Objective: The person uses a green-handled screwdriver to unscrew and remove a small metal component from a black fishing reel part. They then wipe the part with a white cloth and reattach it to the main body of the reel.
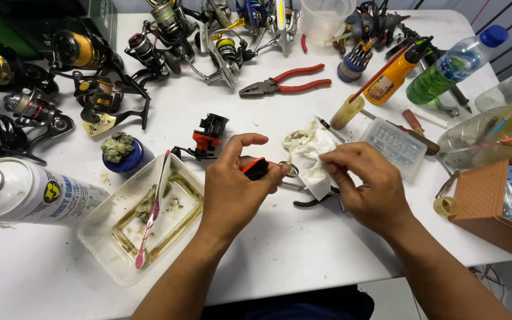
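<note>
At a white table (303,255) crowded with fishing gear, a person's left hand (232,189) closes around a small black and orange reel part (256,168), thumb and fingertips pinching a small metal ring (291,170) at its right end. The right hand (368,186), just to the right, has its fingers curled on a stained white cloth (310,155), pressing the cloth against that ring (the two hands almost touch). Under the cloth lies a dark-handled tool (310,201), partly hidden.

Near left, a clear plastic tray (99,234) with greasy residue holds a pink toothbrush (152,207), beside a white spray can (31,192) lying on its side. A blue cap (134,161) with a grimy wad on top stands just beyond the tray, next to a black and orange reel body (208,137). Far across the table sit many fishing reels (167,35), red-handled pliers (285,83), an orange oil bottle (393,77) and a green plastic bottle (451,66). A small clear box (397,145) rests right of the cloth, and a brown basket (484,198) stands at the right edge.
</note>
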